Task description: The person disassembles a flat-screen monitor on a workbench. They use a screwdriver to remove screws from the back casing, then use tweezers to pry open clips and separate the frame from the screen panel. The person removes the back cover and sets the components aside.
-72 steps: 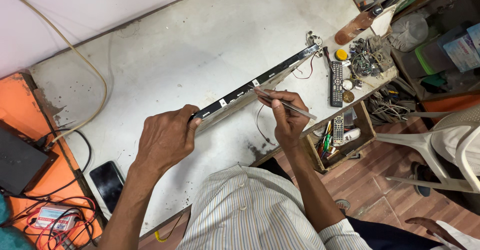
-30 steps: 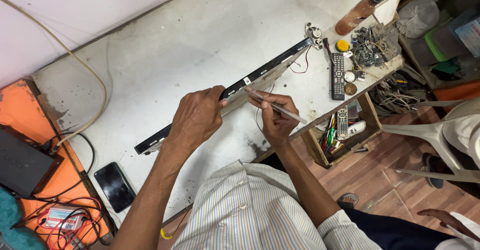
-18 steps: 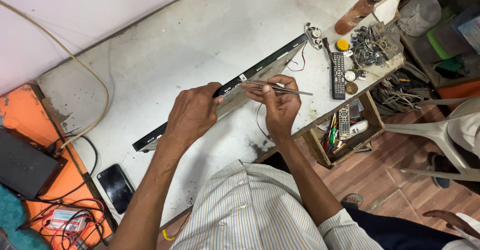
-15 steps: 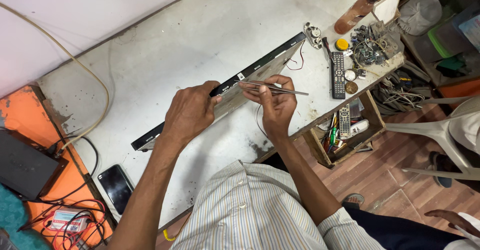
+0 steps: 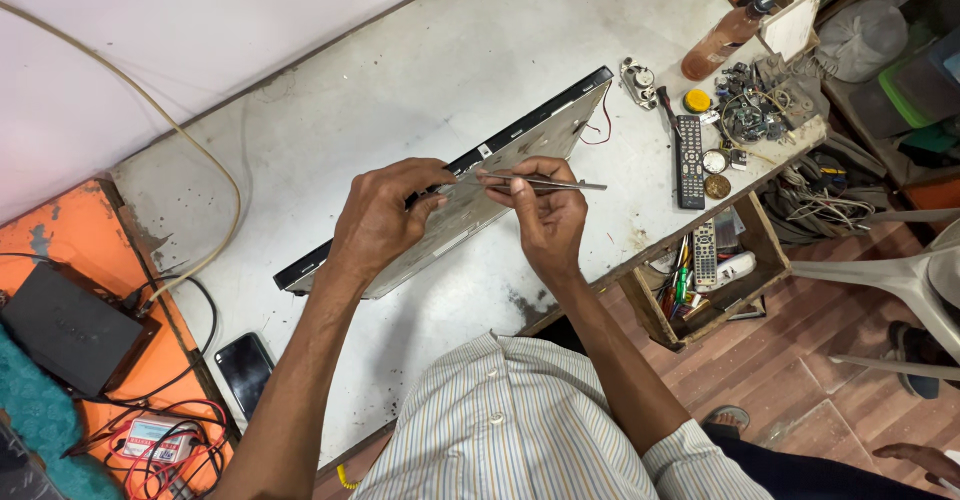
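A long flat panel (image 5: 560, 125) with a black frame and a silvery back lies tilted on the white workbench (image 5: 400, 70). My left hand (image 5: 385, 220) grips the panel's upper edge near its middle. Beside it, my right hand (image 5: 545, 215) pinches metal tweezers (image 5: 555, 184), their tips pointing left at the panel's edge next to my left fingers. A thin red wire (image 5: 603, 125) hangs from the panel's far right end.
A black remote (image 5: 690, 160), small parts and a brown bottle (image 5: 722, 35) crowd the bench's right end. A wooden box (image 5: 705, 270) with remotes and tools hangs below it. A phone (image 5: 243, 368) lies at the near left, a black box (image 5: 70, 330) on the orange stand.
My left hand has slid along the panel and tipped its silvery back up toward me. My right hand has brought the tweezers up to the panel's top edge.
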